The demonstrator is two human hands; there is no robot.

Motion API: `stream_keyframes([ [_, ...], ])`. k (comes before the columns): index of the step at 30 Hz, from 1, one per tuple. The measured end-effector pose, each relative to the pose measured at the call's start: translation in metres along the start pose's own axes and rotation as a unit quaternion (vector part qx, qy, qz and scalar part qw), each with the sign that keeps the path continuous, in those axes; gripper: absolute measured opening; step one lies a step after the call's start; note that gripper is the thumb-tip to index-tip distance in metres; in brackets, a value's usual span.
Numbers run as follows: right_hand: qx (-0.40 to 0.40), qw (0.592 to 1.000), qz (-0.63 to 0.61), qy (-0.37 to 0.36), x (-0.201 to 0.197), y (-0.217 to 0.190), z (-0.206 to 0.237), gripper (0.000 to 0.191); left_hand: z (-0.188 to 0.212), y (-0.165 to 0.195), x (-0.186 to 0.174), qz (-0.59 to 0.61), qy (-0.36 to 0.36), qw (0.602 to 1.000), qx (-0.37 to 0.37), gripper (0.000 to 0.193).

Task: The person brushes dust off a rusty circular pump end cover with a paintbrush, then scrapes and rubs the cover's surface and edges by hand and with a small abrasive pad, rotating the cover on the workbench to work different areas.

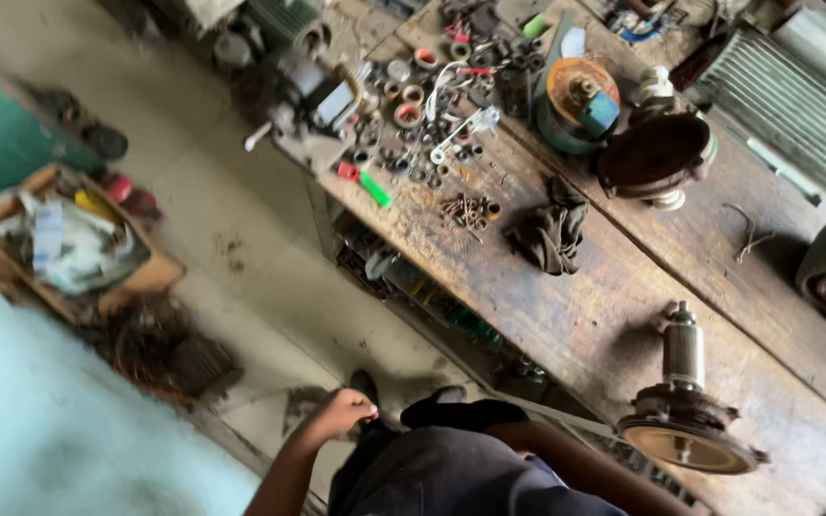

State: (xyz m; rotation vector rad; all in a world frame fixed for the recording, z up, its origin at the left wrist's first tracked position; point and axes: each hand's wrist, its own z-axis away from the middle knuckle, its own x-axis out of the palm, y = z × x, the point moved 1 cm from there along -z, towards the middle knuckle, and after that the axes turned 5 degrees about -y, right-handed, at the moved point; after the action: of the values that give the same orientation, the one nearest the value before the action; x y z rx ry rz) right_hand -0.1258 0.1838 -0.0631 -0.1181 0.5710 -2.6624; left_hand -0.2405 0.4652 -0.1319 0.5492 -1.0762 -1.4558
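Hand hanging beside a cluttered workbench (566,315)

Left hand (344,413) curled closed, holding nothing; right hand unseen; wooden crate (150,277) holds papers.

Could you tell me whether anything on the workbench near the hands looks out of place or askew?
The motor rotor stands on end at the wooden bench's front edge. A dark rag lies crumpled beside scattered bolts. The left hand hangs closed, clear of everything.

One wooden bench (566,315) before you, one dark rag (552,231), one rotor assembly with end plate (685,416), one dark round housing (657,153), one green marker (375,189), one heap of loose screws (467,208), many small rings and bearings (413,105) beyond exact count, one of your hands (344,413) in view.
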Motion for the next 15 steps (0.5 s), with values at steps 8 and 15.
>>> stream_keyframes([
  [8, -0.072, 0.989, 0.125, 0.014, -0.115, -0.031, -0.021, 0.018, 0.002, 0.012, -0.052, -0.143, 0.127, 0.978, -0.079, 0.036],
  [15, -0.034, 0.728, 0.148, 0.669, -0.462, -0.005, 0.088, 0.028, -0.029, 0.004, -0.061, -0.113, 0.169, 0.952, -0.227, 0.041],
])
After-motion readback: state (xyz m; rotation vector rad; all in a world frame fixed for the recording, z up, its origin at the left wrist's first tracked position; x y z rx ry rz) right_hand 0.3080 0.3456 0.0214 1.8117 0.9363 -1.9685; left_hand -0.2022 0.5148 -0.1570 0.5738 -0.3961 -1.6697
